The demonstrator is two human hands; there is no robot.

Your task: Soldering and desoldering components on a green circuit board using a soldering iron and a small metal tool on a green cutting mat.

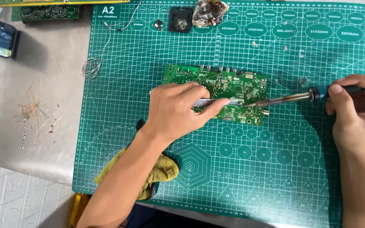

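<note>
Under my left hand [175, 110], closed on metal tweezers [220, 102], I see the circuit board [233, 86]; my right hand [357, 110] grips the soldering iron [292, 99].

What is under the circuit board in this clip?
The circuit board lies flat on a green cutting mat, whose grid shows all around it. Whatever sits directly beneath the board is covered. The left hand hides part of its front edge.
</note>
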